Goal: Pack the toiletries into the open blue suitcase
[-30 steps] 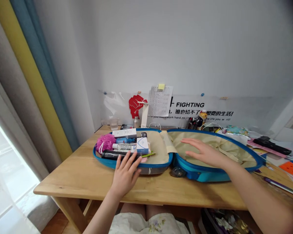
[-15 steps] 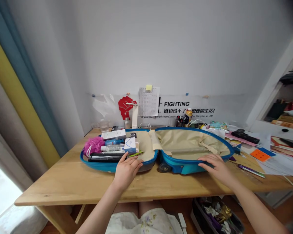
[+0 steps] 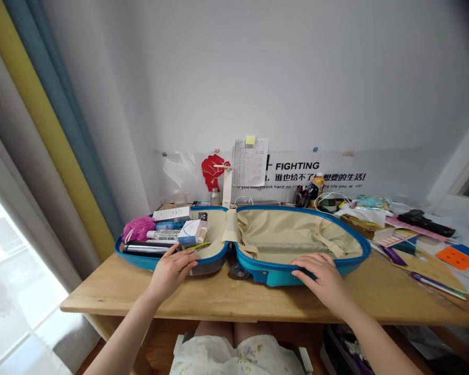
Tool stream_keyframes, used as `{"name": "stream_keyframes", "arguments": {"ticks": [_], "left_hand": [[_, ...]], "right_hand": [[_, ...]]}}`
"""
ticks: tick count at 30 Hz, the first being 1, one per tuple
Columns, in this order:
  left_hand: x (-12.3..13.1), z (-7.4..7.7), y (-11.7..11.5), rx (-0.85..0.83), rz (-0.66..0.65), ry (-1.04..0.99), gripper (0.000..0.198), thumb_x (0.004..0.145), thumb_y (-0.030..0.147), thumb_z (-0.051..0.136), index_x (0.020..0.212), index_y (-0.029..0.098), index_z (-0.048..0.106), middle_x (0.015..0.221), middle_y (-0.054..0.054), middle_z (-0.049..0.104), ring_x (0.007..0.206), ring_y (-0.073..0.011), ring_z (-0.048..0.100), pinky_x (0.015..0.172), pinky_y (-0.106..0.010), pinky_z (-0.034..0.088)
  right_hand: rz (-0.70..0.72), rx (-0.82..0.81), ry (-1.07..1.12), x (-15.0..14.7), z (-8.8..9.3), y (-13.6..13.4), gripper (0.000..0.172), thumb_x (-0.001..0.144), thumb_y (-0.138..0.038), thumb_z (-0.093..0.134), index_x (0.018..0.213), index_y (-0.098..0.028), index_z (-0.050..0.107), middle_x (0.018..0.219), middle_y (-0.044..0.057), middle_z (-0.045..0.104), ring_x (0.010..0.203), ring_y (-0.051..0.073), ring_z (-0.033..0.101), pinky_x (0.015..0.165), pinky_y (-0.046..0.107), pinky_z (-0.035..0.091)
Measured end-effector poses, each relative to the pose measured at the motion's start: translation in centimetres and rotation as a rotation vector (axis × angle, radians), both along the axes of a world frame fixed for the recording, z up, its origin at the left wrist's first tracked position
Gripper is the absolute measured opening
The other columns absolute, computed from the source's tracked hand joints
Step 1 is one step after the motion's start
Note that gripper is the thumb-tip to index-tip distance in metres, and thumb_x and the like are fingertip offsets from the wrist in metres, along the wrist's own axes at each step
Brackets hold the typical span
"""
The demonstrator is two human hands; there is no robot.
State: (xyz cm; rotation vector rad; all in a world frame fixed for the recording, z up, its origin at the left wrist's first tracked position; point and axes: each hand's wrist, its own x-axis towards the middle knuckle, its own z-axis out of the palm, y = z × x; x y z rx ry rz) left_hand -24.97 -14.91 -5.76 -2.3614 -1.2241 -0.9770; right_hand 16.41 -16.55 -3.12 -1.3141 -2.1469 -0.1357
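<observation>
An open blue suitcase [image 3: 281, 276] with beige lining lies flat on a wooden desk [image 3: 219, 299]. Its left half holds a pink bath pouf [image 3: 138, 228], a white box [image 3: 171, 214], a clear bottle [image 3: 162, 235], a blue-and-white box [image 3: 189, 232] and a black tube [image 3: 143, 249]. The right half holds only its lining and straps. My left hand [image 3: 172, 270] lies over the front rim of the left half, fingers curled onto it. On the front rim of the right half, my right hand [image 3: 321, 275] grips with bent fingers.
Papers, an orange card [image 3: 453, 257], a black object [image 3: 426, 223] and a pen [image 3: 437, 285] crowd the desk's right side. Bottles [image 3: 317, 185] and a glass [image 3: 180, 198] stand along the wall. Curtains hang at the left. A bag [image 3: 347, 349] sits under the desk.
My right hand came off the lining and took the front rim. With both hands on it, the suitcase has slid left along the desk relative to the wall poster.
</observation>
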Motion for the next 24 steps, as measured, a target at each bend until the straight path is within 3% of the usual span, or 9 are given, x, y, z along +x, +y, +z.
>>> {"name": "stream_keyframes", "arguments": {"ticks": [8,14,16,19,22,24], "left_hand": [[-5.3,1.0,-0.5,-0.166,0.075,-0.061,0.038,0.094,0.051,0.041,0.093,0.029,0.072,0.106,-0.001,0.074,0.102,-0.0194,0.068,0.114,-0.043,0.033],[-6.8,1.0,-0.7,-0.219,0.105,-0.175,0.045,0.090,0.060,0.042,0.088,0.029,0.073,0.098,0.000,0.076,0.095,-0.0203,0.069,0.111,-0.037,0.038],[-6.8,1.3,-0.9,-0.253,0.121,-0.229,0.048,0.089,0.062,0.040,0.089,0.029,0.074,0.097,0.000,0.076,0.096,-0.0214,0.069,0.108,-0.037,0.041],[-6.4,2.9,-0.8,-0.284,0.193,-0.312,0.054,0.091,0.060,0.034,0.093,0.024,0.073,0.104,-0.004,0.074,0.103,-0.0222,0.066,0.102,-0.033,0.045],[-5.7,5.2,0.5,-0.343,0.433,-0.200,0.058,0.092,0.056,0.024,0.111,0.021,0.067,0.124,-0.007,0.066,0.118,-0.0220,0.058,0.101,-0.031,0.044],[-5.2,6.6,2.1,-0.418,0.607,-0.088,0.061,0.090,0.055,0.026,0.127,0.019,0.057,0.136,-0.010,0.057,0.125,-0.0259,0.052,0.103,-0.036,0.041]], "right_hand": [[0.038,0.057,-0.002,-5.4,-0.8,-0.1,0.024,0.092,-0.040,0.047,0.091,-0.030,0.069,0.094,0.002,0.075,0.090,0.023,0.066,0.085,0.045,0.042],[0.071,0.072,-0.017,-7.6,-0.7,-0.8,0.025,0.093,-0.034,0.045,0.101,-0.029,0.068,0.100,0.002,0.074,0.093,0.022,0.066,0.086,0.043,0.045],[0.115,0.143,0.001,-6.5,-0.7,-0.7,0.027,0.094,-0.036,0.046,0.109,-0.029,0.067,0.106,0.003,0.073,0.097,0.022,0.066,0.087,0.042,0.047],[0.095,0.328,0.117,-2.5,-1.0,0.6,0.030,0.093,-0.037,0.047,0.115,-0.028,0.064,0.113,0.004,0.070,0.108,0.023,0.062,0.094,0.042,0.046],[-0.068,0.434,0.307,3.0,-2.0,3.5,0.034,0.094,-0.039,0.042,0.114,-0.025,0.065,0.116,0.008,0.068,0.115,0.025,0.058,0.100,0.047,0.044],[-0.163,0.440,0.423,6.0,-3.0,5.7,0.041,0.094,-0.046,0.038,0.112,-0.022,0.066,0.119,0.011,0.066,0.117,0.028,0.057,0.101,0.051,0.042]]}}
